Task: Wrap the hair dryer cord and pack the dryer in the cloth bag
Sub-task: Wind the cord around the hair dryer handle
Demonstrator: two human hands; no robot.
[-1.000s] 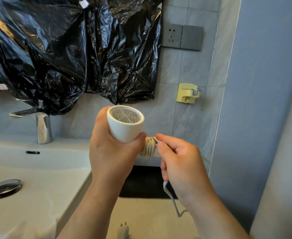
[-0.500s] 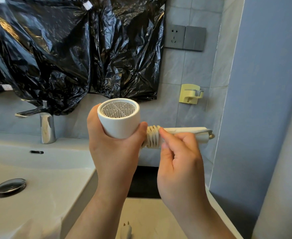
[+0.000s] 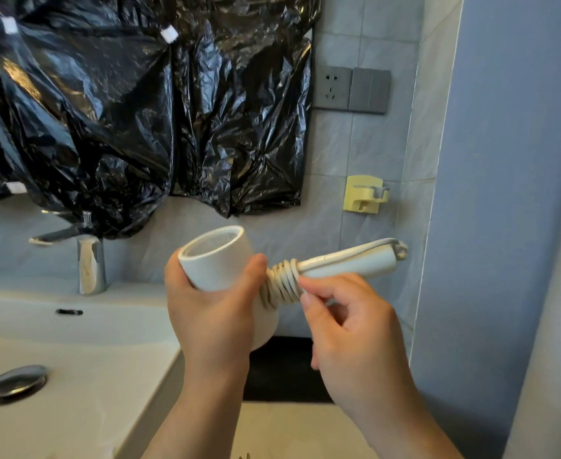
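A white hair dryer (image 3: 217,260) is held up in front of the tiled wall, its mesh end tilted up and left, its handle (image 3: 351,263) pointing right. My left hand (image 3: 212,313) grips the dryer's barrel. The cream cord (image 3: 280,281) is wound in several turns around the handle where it meets the barrel, and one strand runs along the handle to its tip. My right hand (image 3: 348,329) pinches the cord at the coil with thumb and forefinger. The cloth bag is not in view.
A white sink (image 3: 73,376) with a chrome tap (image 3: 90,263) and drain plug (image 3: 14,380) lies to the left. Black plastic (image 3: 123,104) covers the wall above. A grey socket (image 3: 332,87) and yellow wall hook (image 3: 363,193) are right of it, beside a blue wall (image 3: 510,193).
The dryer has tilted so the handle now shows fully, pointing right. My right hand has come round below the coil. The hanging cord and plug have dropped out of view.
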